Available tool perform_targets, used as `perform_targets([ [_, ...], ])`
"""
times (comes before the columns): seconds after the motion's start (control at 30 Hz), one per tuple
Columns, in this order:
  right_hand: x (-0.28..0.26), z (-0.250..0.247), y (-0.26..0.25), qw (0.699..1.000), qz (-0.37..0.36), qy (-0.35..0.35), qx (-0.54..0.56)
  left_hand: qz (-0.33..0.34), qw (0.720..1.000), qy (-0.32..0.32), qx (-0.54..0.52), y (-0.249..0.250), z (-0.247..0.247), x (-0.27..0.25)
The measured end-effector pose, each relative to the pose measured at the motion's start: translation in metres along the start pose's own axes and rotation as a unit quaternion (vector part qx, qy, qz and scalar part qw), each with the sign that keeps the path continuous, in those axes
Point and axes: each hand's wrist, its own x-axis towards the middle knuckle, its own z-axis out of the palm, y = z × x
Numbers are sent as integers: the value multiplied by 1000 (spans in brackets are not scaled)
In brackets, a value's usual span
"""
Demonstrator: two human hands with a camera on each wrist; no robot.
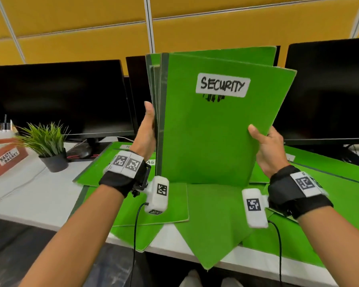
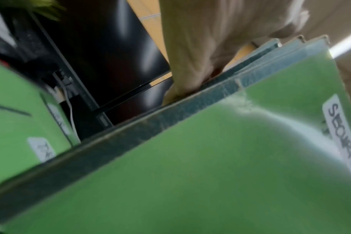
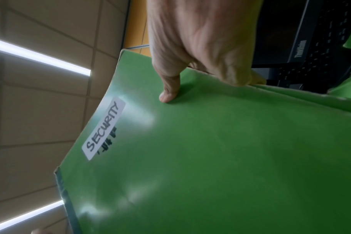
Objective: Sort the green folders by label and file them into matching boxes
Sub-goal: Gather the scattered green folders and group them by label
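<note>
Nearest me, loose green folders [image 1: 216,220] lie spread over the desk [image 1: 29,191], some overhanging its front edge. Above them I hold an upright bundle: my left hand [image 1: 146,133] clasps the spines, my right hand [image 1: 267,148] pinches the free edge of the front SECURITY folder [image 1: 207,137]. Behind stand dark monitors [image 1: 56,96]. No filing box is visible. I judge the fanned bundle could slip apart, and the overhanging folders could slide off.

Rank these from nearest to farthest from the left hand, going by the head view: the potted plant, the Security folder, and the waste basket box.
1. Security folder: held upright, its spine edge against the left hand.
2. Potted plant: on the desk, off to the left.
3. Waste basket box: at the far left edge, beyond the plant.
</note>
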Motion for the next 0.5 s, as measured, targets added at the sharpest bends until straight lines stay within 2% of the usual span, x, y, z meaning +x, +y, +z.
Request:
perform_targets([
  [0.1, -7, 5, -4, 999, -41, -7, -13, -10, 987, 18, 156, -7, -5, 4],
  [0.23, -2, -2, 7, 998, -13, -25, -50, -13, 979, -34, 201, -17, -19, 2],
  [0.4, -1, -2, 17, 995, 5, -48, -87, -76, 934, -76, 342, -32, -36, -1],
  [0.5, 3, -1, 23, 995, -4, -38, -97, -134, 906, -31, 400, -45, -57, 0],
])
